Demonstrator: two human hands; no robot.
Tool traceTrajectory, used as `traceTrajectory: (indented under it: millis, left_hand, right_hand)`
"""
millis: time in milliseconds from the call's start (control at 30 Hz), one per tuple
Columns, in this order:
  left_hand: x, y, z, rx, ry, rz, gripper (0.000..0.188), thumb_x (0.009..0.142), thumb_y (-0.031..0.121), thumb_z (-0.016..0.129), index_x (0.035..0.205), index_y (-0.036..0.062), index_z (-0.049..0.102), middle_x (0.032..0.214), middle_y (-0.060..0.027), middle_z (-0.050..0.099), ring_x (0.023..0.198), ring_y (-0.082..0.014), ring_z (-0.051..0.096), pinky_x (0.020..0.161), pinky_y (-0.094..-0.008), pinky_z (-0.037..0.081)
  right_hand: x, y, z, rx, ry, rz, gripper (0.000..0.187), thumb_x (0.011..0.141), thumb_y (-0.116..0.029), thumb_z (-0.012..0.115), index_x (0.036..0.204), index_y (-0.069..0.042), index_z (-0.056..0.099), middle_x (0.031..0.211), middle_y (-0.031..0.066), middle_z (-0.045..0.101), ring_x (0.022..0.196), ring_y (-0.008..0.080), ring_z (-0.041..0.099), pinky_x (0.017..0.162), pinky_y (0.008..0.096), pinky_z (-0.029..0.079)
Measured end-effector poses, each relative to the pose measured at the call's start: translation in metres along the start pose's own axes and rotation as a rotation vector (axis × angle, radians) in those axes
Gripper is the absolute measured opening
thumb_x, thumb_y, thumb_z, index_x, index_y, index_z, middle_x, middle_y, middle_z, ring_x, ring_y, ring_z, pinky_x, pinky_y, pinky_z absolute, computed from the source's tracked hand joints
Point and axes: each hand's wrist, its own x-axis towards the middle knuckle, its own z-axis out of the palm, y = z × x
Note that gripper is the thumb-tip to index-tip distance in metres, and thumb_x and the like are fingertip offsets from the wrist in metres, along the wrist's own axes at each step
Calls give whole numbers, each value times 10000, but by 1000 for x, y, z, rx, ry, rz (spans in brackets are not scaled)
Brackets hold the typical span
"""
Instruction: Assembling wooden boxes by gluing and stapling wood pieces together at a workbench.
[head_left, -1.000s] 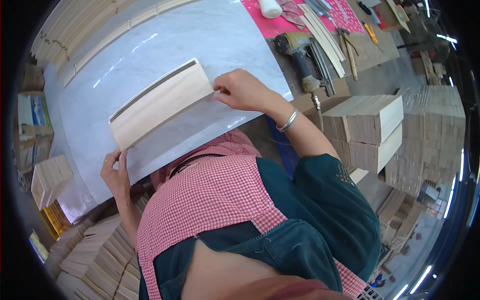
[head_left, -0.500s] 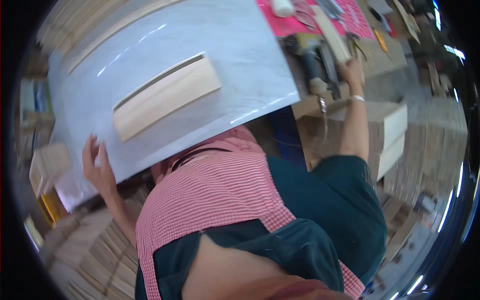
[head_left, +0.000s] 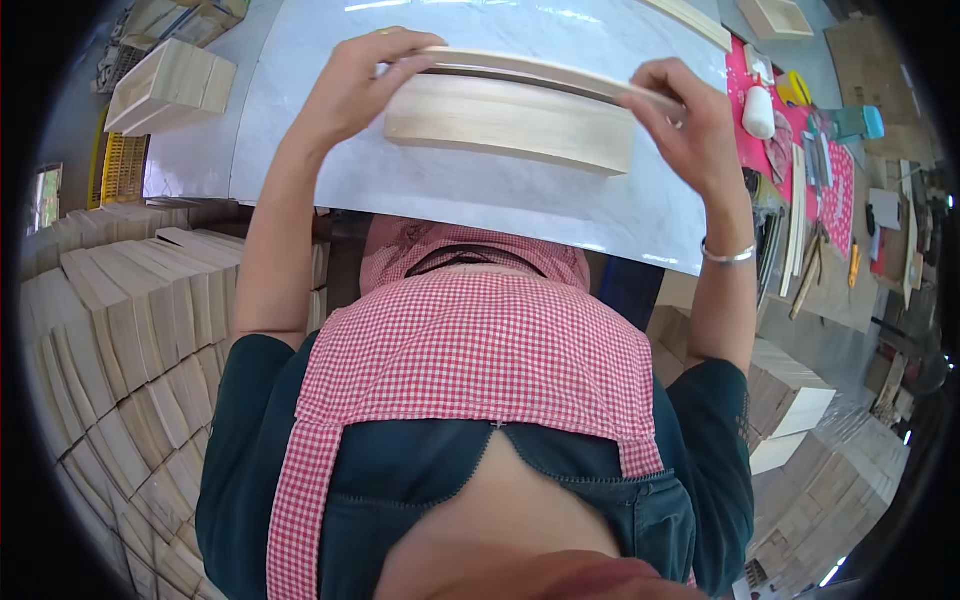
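A long, narrow pale wooden box [head_left: 510,120] lies on the white tabletop in front of me, its long plain side toward me. Over its far edge I hold a thin wooden strip [head_left: 540,70] roughly lengthwise. My left hand [head_left: 370,80] pinches the strip's left end between thumb and fingers. At the other end, my right hand [head_left: 690,115] has its fingers closed on the strip, which reaches past the box's right end. A dark gap shows between strip and box; whether they touch, I cannot tell.
An open wooden box [head_left: 165,90] stands at the table's left. To the right, a pink mat [head_left: 835,205] carries a white bottle [head_left: 759,113], a yellow tape roll [head_left: 794,88] and tools. Stacked wooden pieces [head_left: 140,320] fill the lower left; more boxes [head_left: 790,400] are stacked at lower right.
My right hand has come from the side bench to the box's right end. My left hand, open before, has moved up and grips the strip. My view has turned and the box appears straighter.
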Motion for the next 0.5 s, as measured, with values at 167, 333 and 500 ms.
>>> traceTrajectory:
  millis: [167,333,500]
  left_hand:
    - [-7,-37,0,-131,30,-175,282,953,164,677,1201,38,721,1100,-78,742,901,-197,663,804,-308,526]
    - [-6,-54,17,-66,127,-158,252,946,157,684,1150,23,745,1036,-79,755,856,-180,663,780,-279,536]
    - [4,-54,24,-27,130,-65,260,954,157,678,1176,35,737,1065,-74,748,890,-180,663,858,-276,534]
  right_hand:
    - [-5,48,21,97,132,152,120,899,-68,727,1014,-35,735,884,27,704,743,135,583,696,242,481]
    - [-19,64,42,62,198,259,131,896,-81,733,1015,-39,768,950,36,743,830,152,636,793,254,504]
    - [-22,65,45,103,255,314,147,910,-115,746,1035,-50,786,1000,43,759,907,162,665,863,261,512]
